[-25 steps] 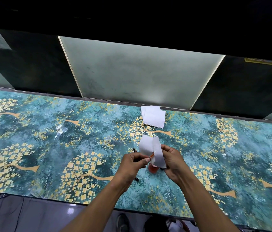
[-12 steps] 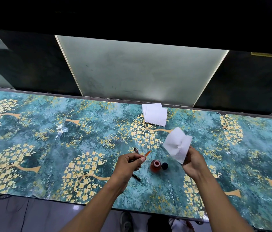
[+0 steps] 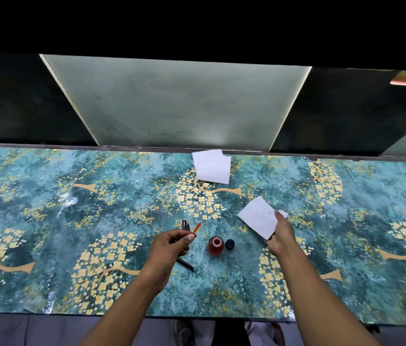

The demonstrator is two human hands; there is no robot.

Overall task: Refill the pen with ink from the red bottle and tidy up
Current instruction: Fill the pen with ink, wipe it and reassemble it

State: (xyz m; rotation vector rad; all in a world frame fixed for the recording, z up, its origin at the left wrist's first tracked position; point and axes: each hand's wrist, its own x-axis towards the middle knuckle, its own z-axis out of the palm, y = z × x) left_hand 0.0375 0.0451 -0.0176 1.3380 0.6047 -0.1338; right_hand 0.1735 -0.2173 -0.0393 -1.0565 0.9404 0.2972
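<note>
Here I see my left hand (image 3: 172, 245) over the counter (image 3: 72, 221), its fingers curled around a thin orange-tipped pen refill (image 3: 197, 227) that sticks out past the thumb toward the far edge. A black pen part (image 3: 185, 262) lies on the counter under that hand, and another dark pen piece (image 3: 184, 224) shows just beyond the knuckles; I can't tell whether the hand touches either one. My right hand (image 3: 280, 236) pinches a white tissue (image 3: 259, 217), faintly pink-stained, held above the counter to the right. Between my hands stands the red ink bottle (image 3: 215, 245), upright and uncapped, with its black cap (image 3: 229, 244) just beside it on the right. A small stack of white tissues (image 3: 212, 166) rests near the counter's far edge, well apart from the bottle.
</note>
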